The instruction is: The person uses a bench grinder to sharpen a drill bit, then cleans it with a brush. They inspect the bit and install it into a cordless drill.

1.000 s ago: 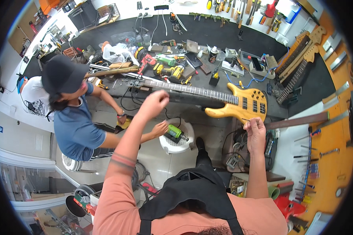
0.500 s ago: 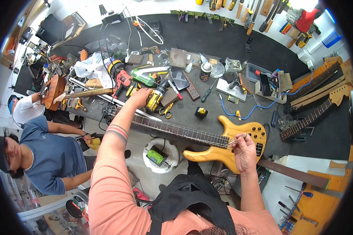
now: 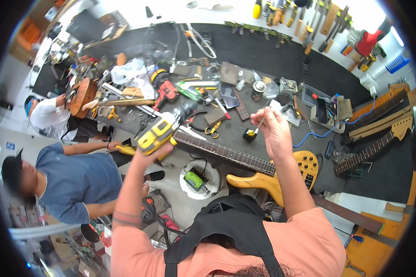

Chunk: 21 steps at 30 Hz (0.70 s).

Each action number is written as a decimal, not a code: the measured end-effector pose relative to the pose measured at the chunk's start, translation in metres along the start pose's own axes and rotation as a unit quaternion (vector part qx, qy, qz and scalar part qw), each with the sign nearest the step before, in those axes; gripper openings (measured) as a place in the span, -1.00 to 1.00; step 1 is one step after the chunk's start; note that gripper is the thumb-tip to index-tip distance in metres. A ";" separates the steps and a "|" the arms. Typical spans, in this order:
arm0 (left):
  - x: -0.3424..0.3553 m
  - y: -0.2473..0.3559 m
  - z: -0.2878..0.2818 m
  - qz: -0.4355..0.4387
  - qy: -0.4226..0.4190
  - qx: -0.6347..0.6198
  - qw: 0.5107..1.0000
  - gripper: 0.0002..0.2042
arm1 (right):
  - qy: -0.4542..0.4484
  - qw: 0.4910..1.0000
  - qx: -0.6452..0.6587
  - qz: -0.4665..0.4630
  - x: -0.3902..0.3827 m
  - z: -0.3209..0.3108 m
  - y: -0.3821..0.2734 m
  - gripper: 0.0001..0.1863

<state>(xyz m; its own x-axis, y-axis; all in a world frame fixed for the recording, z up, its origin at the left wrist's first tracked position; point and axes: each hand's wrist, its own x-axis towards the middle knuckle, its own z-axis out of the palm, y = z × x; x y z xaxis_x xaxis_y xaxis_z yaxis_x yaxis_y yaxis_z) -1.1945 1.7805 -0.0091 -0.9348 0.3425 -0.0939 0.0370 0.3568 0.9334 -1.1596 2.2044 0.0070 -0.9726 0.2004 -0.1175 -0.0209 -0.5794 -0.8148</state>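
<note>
My left hand (image 3: 153, 154) is wrapped around a yellow and black cordless drill (image 3: 156, 133), raised over the workbench's front edge. Its dark front end points toward the back of the bench and looks blurred. Fingertips of my right hand (image 3: 277, 134) pinch a thin, small metal rod (image 3: 260, 123), whose exact kind I cannot make out. Just below that rod stands a small black bottle with a yellow label (image 3: 250, 134). A natural-wood electric bass guitar (image 3: 254, 181) lies along the front of the bench, its dark fretted neck running left; my right forearm hides part of its body.
Tools crowd the bench, among them a red drill (image 3: 165, 93), yellow-handled scissors (image 3: 212, 131) and a red-and-white marker (image 3: 222, 110). A blue cable (image 3: 305, 138) curves at right near loose guitar necks (image 3: 372, 148). A white stool (image 3: 212, 184) holds a green tool. Two people are at left.
My left hand has picked the yellow drill up off the bench and brought it nearer. My right hand has moved up and away from the bass body, still pinching the thin rod.
</note>
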 end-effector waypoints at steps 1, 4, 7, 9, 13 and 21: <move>-0.036 0.019 0.017 -0.043 0.031 -0.169 0.984 -0.44 | -0.032 0.999 0.011 -0.001 0.001 0.020 0.000 -0.79; -0.131 0.052 0.047 -0.051 0.078 -0.349 0.932 -0.23 | -0.120 0.991 0.065 0.000 -0.018 0.103 0.010 -0.76; -0.199 0.069 0.066 0.069 0.136 -0.339 0.928 -0.16 | -0.180 0.975 0.127 0.028 -0.062 0.195 0.021 -0.69; -0.244 0.059 0.079 0.059 0.182 -0.376 0.907 -0.24 | -0.207 0.963 0.163 0.055 -0.103 0.248 0.028 -0.67; -0.303 0.044 0.073 0.053 0.269 -0.206 0.939 -0.46 | -0.260 0.941 0.185 0.116 -0.185 0.313 0.052 -0.62; -0.399 0.026 0.063 -0.114 0.210 -0.589 0.772 -0.25 | -0.317 0.919 0.177 0.155 -0.275 0.349 0.085 -0.62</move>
<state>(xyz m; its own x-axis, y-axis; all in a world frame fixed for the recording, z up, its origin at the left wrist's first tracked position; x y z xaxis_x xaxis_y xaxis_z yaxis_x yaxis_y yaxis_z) -0.7984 1.7080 0.0313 -0.9111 -0.0128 -0.4119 -0.2609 -0.7558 0.6006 -0.9747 1.8247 0.1678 -0.8815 -0.4532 0.1326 0.3152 -0.7739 -0.5493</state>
